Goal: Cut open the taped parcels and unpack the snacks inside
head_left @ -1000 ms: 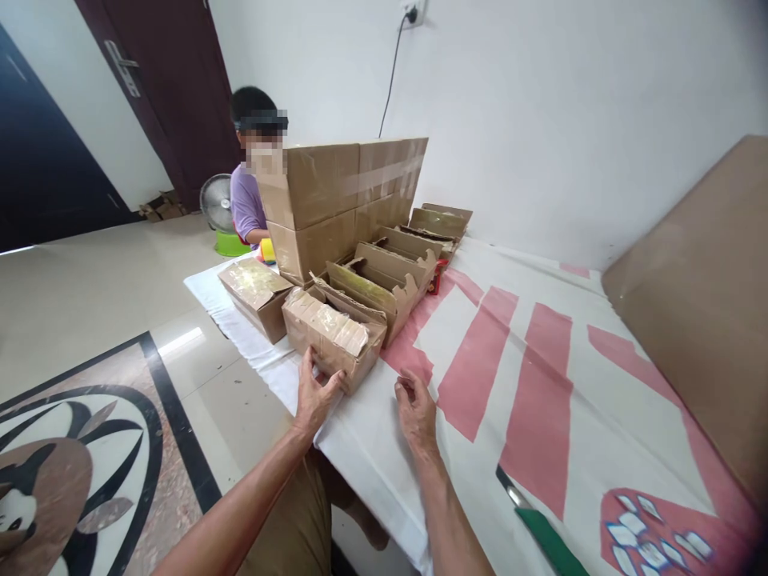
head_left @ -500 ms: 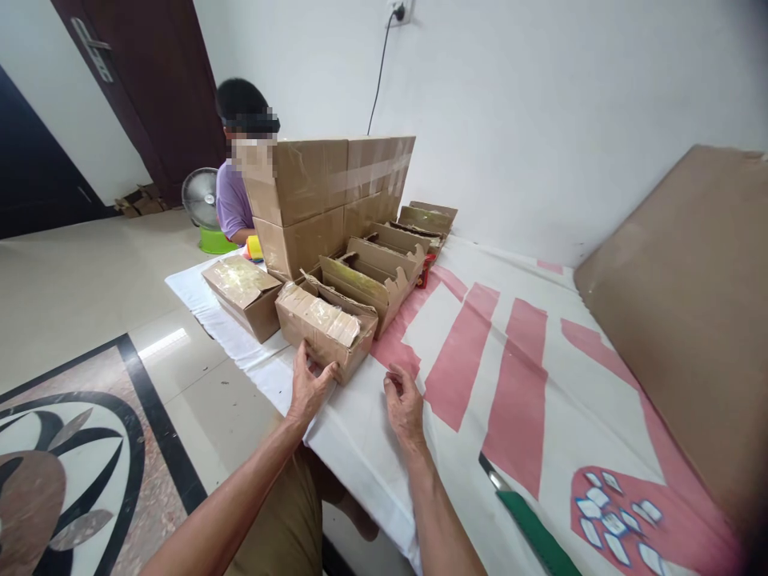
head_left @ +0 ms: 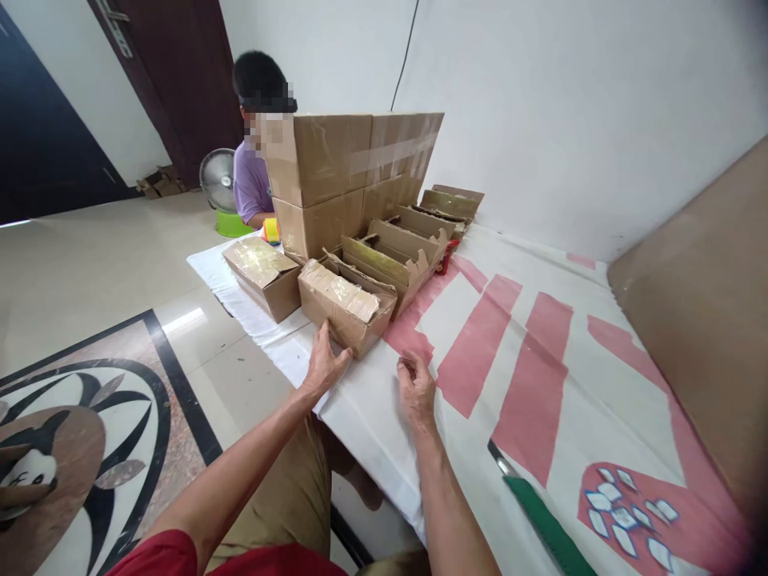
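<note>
A small cardboard box [head_left: 345, 308] with taped cardboard pieces in its open top stands near the cloth's front edge. My left hand [head_left: 326, 362] is at its near side, thumb and forefinger spread, fingertips at or touching the lower edge. My right hand [head_left: 416, 386] hovers over or rests on the cloth to the right of that box, apart from it. Its fingers are curled in toward the thumb, with nothing visible in them. To the left sits a closed small box [head_left: 262, 272] with clear tape on top. Behind, several open-topped boxes [head_left: 384, 264] stand in a row.
Larger taped cartons [head_left: 333, 160] are stacked behind the row. A person in a purple shirt [head_left: 250, 186] is beyond them, near a fan [head_left: 217, 180]. On the white and pink cloth [head_left: 456, 448] lies a green-handled knife [head_left: 543, 512]. A large cardboard sheet [head_left: 702, 304] is at right.
My view has shifted, so the boxes appear farther right and higher. Both hands keep nearly the same places beside the small box. My red clothing now shows at the bottom.
</note>
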### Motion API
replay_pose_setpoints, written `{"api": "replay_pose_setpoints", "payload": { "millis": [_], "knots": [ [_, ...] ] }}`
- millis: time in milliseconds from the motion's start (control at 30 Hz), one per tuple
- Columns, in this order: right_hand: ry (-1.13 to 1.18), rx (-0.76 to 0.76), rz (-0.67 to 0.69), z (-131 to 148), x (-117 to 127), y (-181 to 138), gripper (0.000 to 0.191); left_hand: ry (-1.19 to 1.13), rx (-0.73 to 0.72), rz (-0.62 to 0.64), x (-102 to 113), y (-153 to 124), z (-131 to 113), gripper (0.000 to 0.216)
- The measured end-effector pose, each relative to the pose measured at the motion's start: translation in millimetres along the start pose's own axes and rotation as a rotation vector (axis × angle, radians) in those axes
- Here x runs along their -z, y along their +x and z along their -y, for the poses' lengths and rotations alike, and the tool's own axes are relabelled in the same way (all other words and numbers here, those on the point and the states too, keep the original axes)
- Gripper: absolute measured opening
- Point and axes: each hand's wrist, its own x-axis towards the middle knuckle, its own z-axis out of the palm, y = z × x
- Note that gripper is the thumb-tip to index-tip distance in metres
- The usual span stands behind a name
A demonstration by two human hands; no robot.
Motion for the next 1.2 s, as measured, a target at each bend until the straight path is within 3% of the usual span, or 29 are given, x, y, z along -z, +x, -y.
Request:
{"api": "replay_pose_setpoints", "payload": {
  "millis": [100,167,267,300,333,400,467,500,567,600,733,833,933,1000,1200],
  "knots": [
    [-0.012,0.003,-0.018,19,7,-2,0.042,0.135,-0.058,0.069,19,-13,-10,0.084],
    [-0.020,0.063,-0.073,48,12,-6,0.048,0.227,-0.153,0.140,33,-20,-21,0.073],
    [-0.015,0.347,-0.197,112,6,-25,0.064,0.289,-0.245,0.193,45,-27,-40,0.060],
    [-0.016,0.465,-0.182,134,-1,-36,0.064,0.285,-0.253,0.199,45,-29,-47,0.054],
    [-0.029,0.576,-0.064,155,-11,-49,0.061,0.270,-0.254,0.202,44,-30,-53,0.047],
    [-0.049,0.729,0.415,190,-33,-78,0.047,0.230,-0.255,0.219,42,-31,-62,0.032],
    [0.012,0.755,0.836,211,-46,-105,0.037,0.233,-0.287,0.329,45,-32,-66,0.038],
    [0.093,0.782,0.980,217,-46,-115,0.034,0.256,-0.314,0.414,50,-31,-66,0.039],
    [0.189,0.791,1.032,221,-34,-124,0.036,0.324,-0.357,0.537,68,-27,-64,0.043],
    [0.222,0.747,0.999,220,-25,-123,0.038,0.355,-0.367,0.537,81,-24,-63,0.041],
    [0.154,0.252,0.751,198,3,-104,0.032,0.387,-0.359,0.197,141,6,-59,0.029],
    [0.026,-0.022,0.661,174,-6,-95,0.029,0.370,-0.322,-0.086,184,45,-54,0.031],
    [-0.036,-0.079,0.688,158,-36,-92,0.042,0.220,-0.095,-0.285,216,91,-40,0.042],
    [-0.053,-0.061,0.705,153,-62,-89,0.051,0.116,0.052,-0.354,230,121,-25,0.054],
    [-0.054,0.039,0.711,138,-146,-61,0.071,-0.052,0.163,-0.392,243,199,17,0.087]
  ]
}}
